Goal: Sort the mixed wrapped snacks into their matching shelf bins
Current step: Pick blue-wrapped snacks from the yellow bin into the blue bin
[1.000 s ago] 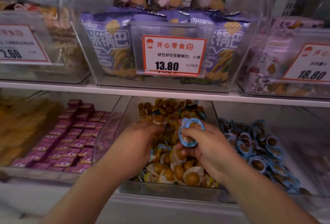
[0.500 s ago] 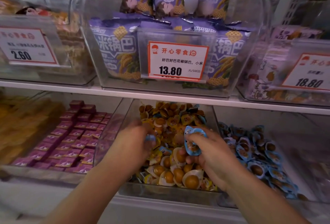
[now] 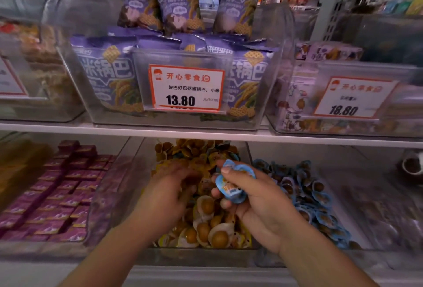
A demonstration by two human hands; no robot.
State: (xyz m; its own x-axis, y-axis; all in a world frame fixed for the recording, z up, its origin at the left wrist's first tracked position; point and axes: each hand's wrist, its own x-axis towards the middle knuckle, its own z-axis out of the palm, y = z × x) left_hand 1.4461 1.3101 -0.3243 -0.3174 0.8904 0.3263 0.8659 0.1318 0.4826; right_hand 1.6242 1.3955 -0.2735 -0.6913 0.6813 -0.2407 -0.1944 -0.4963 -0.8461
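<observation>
Head camera faces the shelf bins [image 3: 206, 257] closely, angled slightly downward, edges blurred.

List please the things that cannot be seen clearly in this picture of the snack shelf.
Head view only:
- Left hand: motion-blurred in the yellow snacks bin; whether it holds a packet cannot be told.
- Blue packets in the right hand: print too small, count unclear behind the fingers.
- Left price tag: cut off by the image edge.
- Right tag: price 18.80 readable, product line blurred.
</observation>
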